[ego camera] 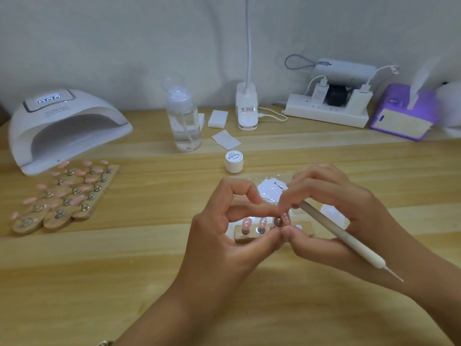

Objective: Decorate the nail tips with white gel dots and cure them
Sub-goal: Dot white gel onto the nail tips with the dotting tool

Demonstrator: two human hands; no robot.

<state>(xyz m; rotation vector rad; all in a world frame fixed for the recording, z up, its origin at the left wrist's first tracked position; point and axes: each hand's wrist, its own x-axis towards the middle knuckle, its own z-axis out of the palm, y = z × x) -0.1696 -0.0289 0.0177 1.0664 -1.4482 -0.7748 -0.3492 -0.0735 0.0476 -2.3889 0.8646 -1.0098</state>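
Note:
A small wooden holder at the table's middle carries pink nail tips with white dots on little stands. Both hands meet over its right part. My left hand pinches one dotted pink tip between thumb and forefinger. My right hand touches the same tip and grips a white dotting pen, its metal point over a foil sheet with white gel. A white gel jar stands just behind. The white curing lamp sits at the far left with its display lit.
A wooden board with several pink tips lies before the lamp. A clear pump bottle, white pads, a desk-lamp base, a power strip and a purple box line the back of the wooden table.

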